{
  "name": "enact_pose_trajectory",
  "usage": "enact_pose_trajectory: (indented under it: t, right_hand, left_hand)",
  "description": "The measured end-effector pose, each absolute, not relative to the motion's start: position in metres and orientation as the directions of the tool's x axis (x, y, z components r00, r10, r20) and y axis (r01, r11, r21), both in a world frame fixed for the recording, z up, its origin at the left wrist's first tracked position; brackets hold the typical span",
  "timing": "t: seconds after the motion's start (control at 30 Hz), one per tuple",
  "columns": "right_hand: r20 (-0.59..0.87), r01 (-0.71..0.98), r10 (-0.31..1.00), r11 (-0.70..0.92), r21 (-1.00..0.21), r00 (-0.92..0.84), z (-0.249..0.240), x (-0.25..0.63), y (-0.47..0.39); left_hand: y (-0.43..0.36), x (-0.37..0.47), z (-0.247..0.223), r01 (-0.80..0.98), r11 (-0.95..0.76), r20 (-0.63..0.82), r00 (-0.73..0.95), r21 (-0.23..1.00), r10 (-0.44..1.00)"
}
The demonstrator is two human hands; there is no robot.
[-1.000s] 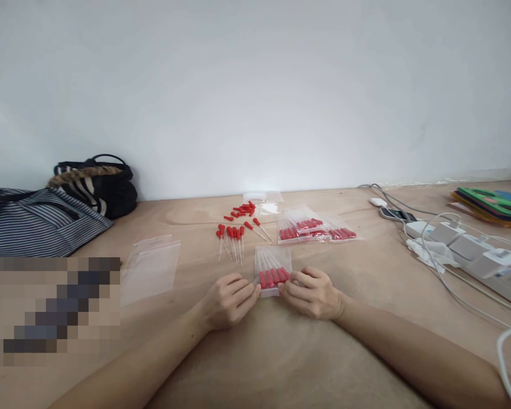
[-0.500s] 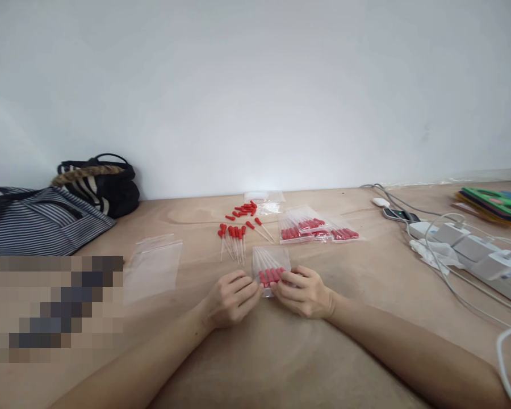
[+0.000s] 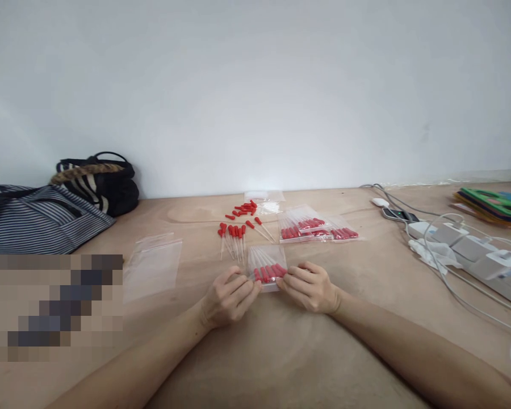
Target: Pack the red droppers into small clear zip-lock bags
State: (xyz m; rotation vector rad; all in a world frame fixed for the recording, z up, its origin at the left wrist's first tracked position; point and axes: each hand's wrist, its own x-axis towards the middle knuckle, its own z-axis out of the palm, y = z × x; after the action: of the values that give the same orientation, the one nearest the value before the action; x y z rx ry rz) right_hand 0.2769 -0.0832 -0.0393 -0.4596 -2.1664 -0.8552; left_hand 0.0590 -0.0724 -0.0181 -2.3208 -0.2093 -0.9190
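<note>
Between my hands lies a clear zip bag (image 3: 267,255) holding several droppers with red bulbs (image 3: 269,274) toward me and pale stems pointing away. My left hand (image 3: 232,294) pinches the bag's near left corner. At the near right corner, my right hand (image 3: 309,287) pinches the edge with its fingertips. Just beyond are loose red-bulbed droppers (image 3: 234,234), with two more (image 3: 260,228) lying aslant to their right. Behind them is a small heap of separate red bulbs (image 3: 244,209). Filled bags of droppers (image 3: 306,224) overlap at the right.
Flat clear zip bags (image 3: 153,267) lie at left, and another clear packet (image 3: 264,203) near the wall. Striped bag (image 3: 38,218) and black bag (image 3: 119,190) stand far left. At right are a power strip with chargers (image 3: 472,247), white cables, a crumpled tissue (image 3: 434,254) and coloured sheets (image 3: 494,204).
My right hand has slid to the bag's right corner, uncovering more of the red bulbs. The bag has shifted slightly left.
</note>
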Motion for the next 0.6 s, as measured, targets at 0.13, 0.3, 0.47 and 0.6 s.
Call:
enact_pose_trajectory:
  t: [0.13,0.3,0.47,0.6]
  right_hand:
    - [0.765,0.571,0.074,0.712,0.409,-0.640,-0.037,0.286,-0.087]
    - [0.745,0.582,0.139,0.721,0.376,-0.652,-0.034,0.297,-0.087]
    - [0.727,0.575,0.194,0.753,0.320,-0.658,-0.035,0.303,-0.085]
    - [0.718,0.615,0.356,0.779,0.126,-0.599,-0.038,0.301,-0.083]
  left_hand:
    - [-0.071,0.055,-0.021,0.376,-0.791,0.665,0.745,-0.483,-0.051]
    - [-0.071,0.052,-0.019,0.355,-0.834,0.641,0.768,-0.422,0.003]
    - [-0.070,0.049,-0.022,0.339,-0.864,0.645,0.764,-0.373,0.022]
    - [-0.070,0.050,-0.021,0.272,-0.869,0.643,0.762,-0.414,-0.068]
